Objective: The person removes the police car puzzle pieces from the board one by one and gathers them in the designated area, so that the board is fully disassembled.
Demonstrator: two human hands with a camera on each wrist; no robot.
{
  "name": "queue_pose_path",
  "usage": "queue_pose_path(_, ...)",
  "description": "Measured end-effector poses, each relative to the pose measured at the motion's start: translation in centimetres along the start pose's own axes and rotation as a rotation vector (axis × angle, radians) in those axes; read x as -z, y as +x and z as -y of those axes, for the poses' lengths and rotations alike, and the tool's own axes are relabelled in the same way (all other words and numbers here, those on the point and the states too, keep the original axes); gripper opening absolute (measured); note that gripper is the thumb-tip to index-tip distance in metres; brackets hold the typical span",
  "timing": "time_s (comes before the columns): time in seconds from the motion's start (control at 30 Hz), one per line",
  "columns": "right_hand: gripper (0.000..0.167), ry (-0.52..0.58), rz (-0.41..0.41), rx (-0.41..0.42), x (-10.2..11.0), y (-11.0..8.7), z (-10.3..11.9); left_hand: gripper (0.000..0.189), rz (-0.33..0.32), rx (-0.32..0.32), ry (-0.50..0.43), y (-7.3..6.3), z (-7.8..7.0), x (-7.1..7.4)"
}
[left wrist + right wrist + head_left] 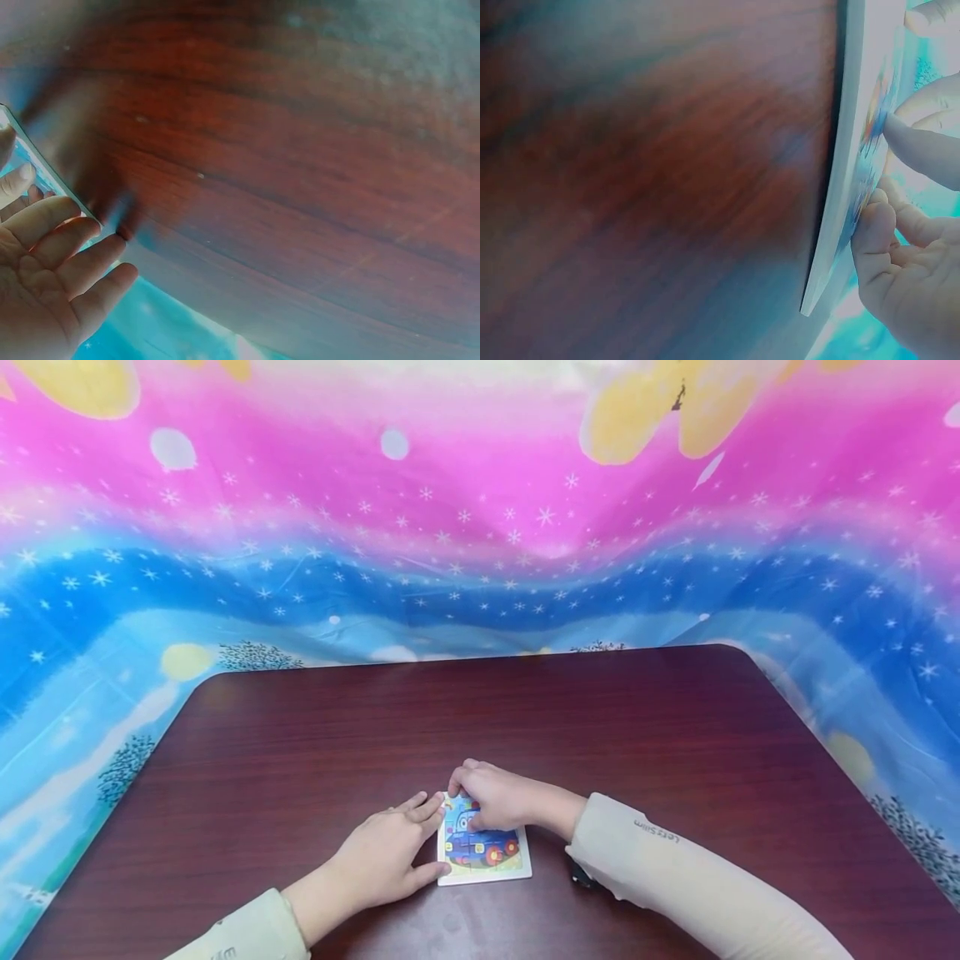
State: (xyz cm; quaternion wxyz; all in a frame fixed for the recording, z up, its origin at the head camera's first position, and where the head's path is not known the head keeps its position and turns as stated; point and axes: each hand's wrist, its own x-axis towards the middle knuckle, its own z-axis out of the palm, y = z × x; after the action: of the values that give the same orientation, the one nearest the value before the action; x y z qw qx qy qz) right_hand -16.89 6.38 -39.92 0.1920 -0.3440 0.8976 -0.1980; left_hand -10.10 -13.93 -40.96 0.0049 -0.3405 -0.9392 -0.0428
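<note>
A small square jigsaw puzzle [487, 852] with a white border and a blue cartoon vehicle lies on the dark table. My left hand [382, 852] rests along its left side, fingers extended, thumb touching the lower left edge and fingertips near the upper left corner. Over the puzzle's upper part is my right hand [495, 797], its thumb on the picture and its bent fingers by the top edge. In the right wrist view that thumb [922, 146] and a curled finger [874, 225] meet the picture surface. Whether they grip a piece is hidden.
The reddish-brown wooden table [337, 735] has rounded far corners. A pink and blue patterned cloth [480, 543] hangs behind and beside it. Some small black object [580, 875] shows under the right sleeve [660, 860].
</note>
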Motion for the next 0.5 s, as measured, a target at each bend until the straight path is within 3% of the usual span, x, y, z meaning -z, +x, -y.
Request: queue_pose_path(0.5, 0.026, 0.112, -0.033, 0.024, 0.04, 0.18, -0.54, 0.067, -0.005, 0.012, -0.008, -0.14, -0.02, 0.01)
